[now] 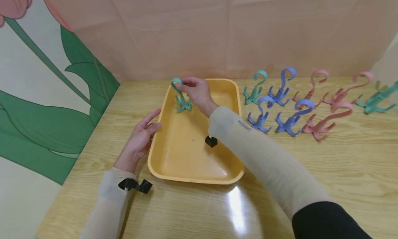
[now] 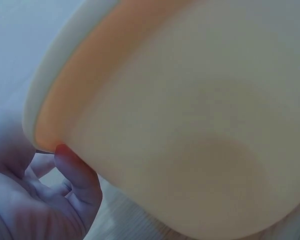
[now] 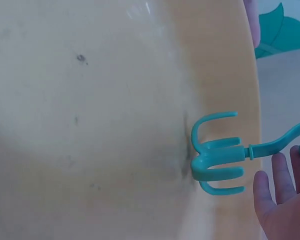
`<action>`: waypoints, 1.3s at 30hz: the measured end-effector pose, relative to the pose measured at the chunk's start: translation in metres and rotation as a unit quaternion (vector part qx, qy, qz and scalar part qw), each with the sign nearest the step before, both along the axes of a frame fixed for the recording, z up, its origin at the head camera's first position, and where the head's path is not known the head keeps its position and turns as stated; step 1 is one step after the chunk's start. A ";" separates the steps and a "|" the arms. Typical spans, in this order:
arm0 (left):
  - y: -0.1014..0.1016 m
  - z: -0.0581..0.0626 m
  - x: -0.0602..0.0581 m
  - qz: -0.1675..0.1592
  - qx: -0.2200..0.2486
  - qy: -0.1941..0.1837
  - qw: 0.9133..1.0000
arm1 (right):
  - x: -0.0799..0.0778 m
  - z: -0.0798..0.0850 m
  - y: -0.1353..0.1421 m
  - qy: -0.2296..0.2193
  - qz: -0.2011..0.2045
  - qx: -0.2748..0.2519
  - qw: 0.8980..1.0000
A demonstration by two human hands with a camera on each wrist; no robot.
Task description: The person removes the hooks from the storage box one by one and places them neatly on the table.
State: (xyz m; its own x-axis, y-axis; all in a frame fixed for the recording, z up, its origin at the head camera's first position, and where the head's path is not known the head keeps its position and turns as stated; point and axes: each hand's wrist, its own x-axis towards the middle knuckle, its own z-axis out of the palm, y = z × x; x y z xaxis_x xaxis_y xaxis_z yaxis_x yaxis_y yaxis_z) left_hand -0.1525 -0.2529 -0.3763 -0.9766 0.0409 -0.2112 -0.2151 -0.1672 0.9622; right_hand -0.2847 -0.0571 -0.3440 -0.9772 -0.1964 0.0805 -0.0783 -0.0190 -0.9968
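A shallow yellow-orange plastic tray point(image 1: 189, 152) lies on the table, longer from front to back than across. At its far left corner my right hand point(image 1: 199, 94) pinches a teal rotating hook hanger point(image 1: 183, 103) by its curved top hook. The hanger's curled prongs point down inside the tray, close to the side wall in the right wrist view. My left hand point(image 1: 138, 142) holds the tray's left rim; in the left wrist view, a bent fingertip point(image 2: 62, 150) presses the outer wall just under the rim.
Right of the tray stand more hook hangers: a green one point(image 1: 252, 95), several blue ones point(image 1: 260, 121) and several pink ones point(image 1: 318, 127). Another green hanger point(image 1: 374, 103) stands at the far right. A pink cloth point(image 1: 186, 35) hangs behind the wooden table point(image 1: 357, 177).
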 end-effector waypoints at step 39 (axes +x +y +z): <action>0.000 0.002 0.002 -0.015 -0.016 -0.010 1.000 | 0.098 0.056 0.091 0.075 0.071 0.034 0.994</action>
State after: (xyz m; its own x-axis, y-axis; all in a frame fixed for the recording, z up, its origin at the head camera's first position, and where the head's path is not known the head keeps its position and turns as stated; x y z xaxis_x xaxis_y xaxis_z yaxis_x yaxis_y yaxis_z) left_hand -0.1502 -0.2532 -0.3747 -0.9707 0.0629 -0.2318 -0.2382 -0.1299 0.9625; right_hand -0.1865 0.0344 -0.2881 -0.9174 -0.3412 0.2048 -0.2270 0.0262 -0.9735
